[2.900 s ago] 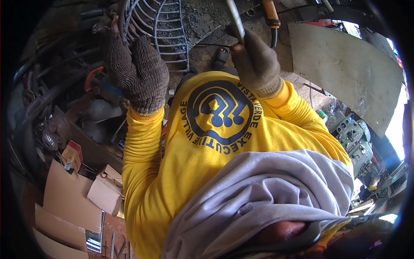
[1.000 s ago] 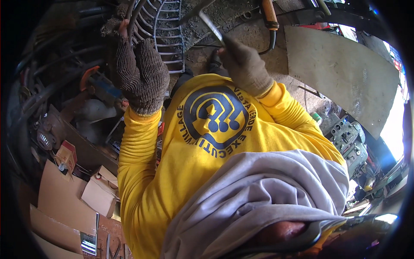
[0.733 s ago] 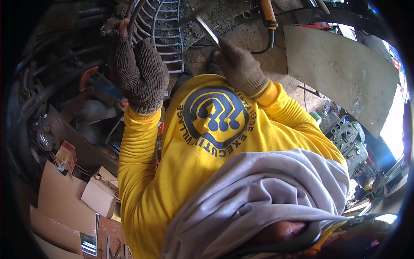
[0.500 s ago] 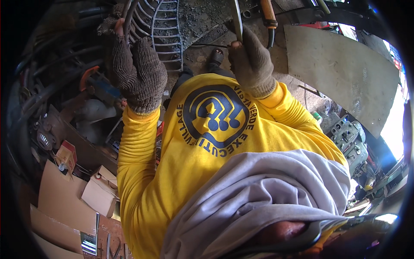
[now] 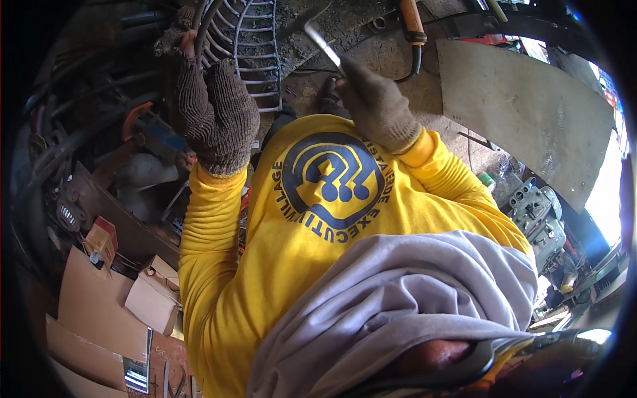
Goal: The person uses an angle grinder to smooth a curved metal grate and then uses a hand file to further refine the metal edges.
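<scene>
Left hand (image 5: 222, 126), gloved in brown knit, appears curled round dark curved bar (image 5: 206, 28). Right hand (image 5: 381, 106), gloved too, clenched on hammer (image 5: 324, 46), its head blurred. Stray swing could strike left hand, bare fingertip (image 5: 190, 44) especially; loose hold could let work shift. Metal frame (image 5: 259, 69), just beyond and between hands at top edge: grey, ladder-like, rails bowed, rungs closely set. Farther right, orange-handled tool (image 5: 413, 23), dark cable.
</scene>
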`<state>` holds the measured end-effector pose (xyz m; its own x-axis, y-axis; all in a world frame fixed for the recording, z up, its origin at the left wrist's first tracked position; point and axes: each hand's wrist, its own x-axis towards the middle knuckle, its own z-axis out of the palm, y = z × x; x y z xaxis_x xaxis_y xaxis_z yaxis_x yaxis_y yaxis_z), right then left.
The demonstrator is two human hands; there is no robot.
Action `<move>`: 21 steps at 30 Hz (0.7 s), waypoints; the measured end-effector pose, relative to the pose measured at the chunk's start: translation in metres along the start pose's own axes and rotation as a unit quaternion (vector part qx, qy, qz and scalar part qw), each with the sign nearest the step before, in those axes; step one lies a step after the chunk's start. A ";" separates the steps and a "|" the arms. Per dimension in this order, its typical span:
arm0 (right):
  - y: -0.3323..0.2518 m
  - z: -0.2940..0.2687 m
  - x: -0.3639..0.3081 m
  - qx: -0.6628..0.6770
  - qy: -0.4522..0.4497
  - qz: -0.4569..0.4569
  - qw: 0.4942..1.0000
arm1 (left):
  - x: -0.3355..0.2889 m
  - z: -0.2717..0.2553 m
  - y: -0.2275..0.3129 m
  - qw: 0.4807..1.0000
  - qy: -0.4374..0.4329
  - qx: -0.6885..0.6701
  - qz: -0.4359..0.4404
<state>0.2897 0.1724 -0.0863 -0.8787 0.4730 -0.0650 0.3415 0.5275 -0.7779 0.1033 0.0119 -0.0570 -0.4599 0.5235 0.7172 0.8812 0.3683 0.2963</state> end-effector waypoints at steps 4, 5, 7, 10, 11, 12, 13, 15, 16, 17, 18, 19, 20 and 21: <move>-0.033 -0.020 0.002 0.082 0.026 0.057 0.995 | -0.001 0.002 0.001 0.999 0.005 -0.030 -0.028; -0.027 -0.015 0.002 0.030 -0.010 0.055 0.998 | -0.001 0.002 0.002 0.999 0.007 -0.034 -0.030; -0.007 -0.003 0.003 -0.078 -0.083 0.050 0.992 | -0.002 0.003 0.001 0.999 0.010 -0.025 -0.017; -0.014 -0.012 -0.005 0.008 -0.009 0.053 0.999 | -0.004 0.004 -0.001 1.000 0.010 -0.013 -0.016; -0.017 -0.017 -0.004 0.044 0.013 0.050 0.998 | -0.004 0.003 -0.001 1.000 0.011 -0.018 -0.023; -0.027 -0.025 -0.005 0.054 0.015 0.058 0.997 | -0.001 0.003 0.002 0.998 0.016 -0.038 -0.038; -0.030 -0.027 -0.008 0.068 0.021 0.061 0.996 | 0.001 0.003 0.004 0.997 0.022 -0.058 -0.053; -0.034 -0.030 -0.013 0.099 0.033 0.068 0.992 | -0.003 0.005 0.002 0.999 0.014 -0.038 -0.029; -0.019 -0.017 -0.015 0.064 0.030 0.044 0.997 | -0.004 0.006 0.001 0.999 0.012 -0.035 -0.025; -0.010 -0.006 -0.013 0.031 0.027 0.019 0.999 | -0.005 0.005 0.001 0.999 0.009 -0.030 -0.022; -0.006 -0.005 -0.013 -0.026 -0.010 0.004 1.000 | -0.005 0.004 0.001 0.999 0.009 -0.032 -0.026; -0.007 -0.006 -0.011 -0.083 -0.047 -0.010 0.995 | -0.005 0.004 0.001 0.999 0.009 -0.029 -0.029; -0.008 -0.011 -0.011 -0.066 -0.032 -0.015 0.997 | -0.006 0.003 0.001 0.999 0.006 -0.028 -0.033; -0.014 -0.013 -0.010 -0.038 -0.010 -0.003 0.999 | -0.008 0.003 0.002 0.999 0.003 -0.023 -0.036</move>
<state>0.2982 0.1699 -0.0669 -0.8869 0.4562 -0.0733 0.3599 0.5825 -0.7288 0.1081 0.0107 -0.0636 -0.5209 0.4921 0.6974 0.8505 0.3691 0.3748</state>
